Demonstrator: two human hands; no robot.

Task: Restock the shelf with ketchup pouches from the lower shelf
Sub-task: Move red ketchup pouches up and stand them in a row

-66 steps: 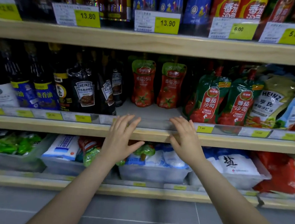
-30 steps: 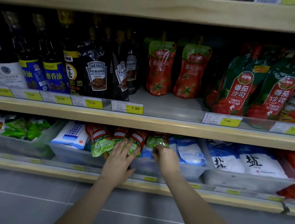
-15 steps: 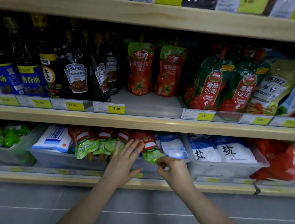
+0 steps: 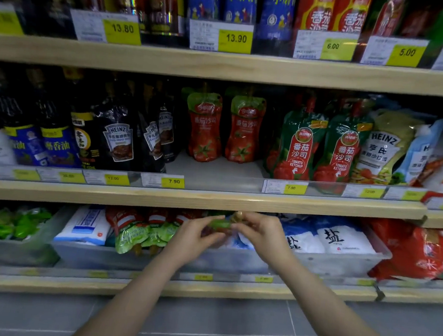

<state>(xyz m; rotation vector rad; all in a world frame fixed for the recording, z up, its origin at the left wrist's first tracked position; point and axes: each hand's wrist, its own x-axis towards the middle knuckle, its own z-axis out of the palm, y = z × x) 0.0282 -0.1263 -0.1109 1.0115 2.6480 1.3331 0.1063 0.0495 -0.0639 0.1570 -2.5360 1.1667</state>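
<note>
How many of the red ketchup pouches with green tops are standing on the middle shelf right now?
2. One ketchup pouch stands left, the other pouch right beside it, both far back on the middle shelf above the 7.90 tag. More may be hidden behind them.

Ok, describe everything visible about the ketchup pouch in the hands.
The ketchup pouch is mostly hidden: only its green top and a tan spout cap show, motion-blurred. It looks like soft plastic film. The left hand and right hand both pinch it, just under the middle shelf's wooden edge, above the clear bin.
</note>
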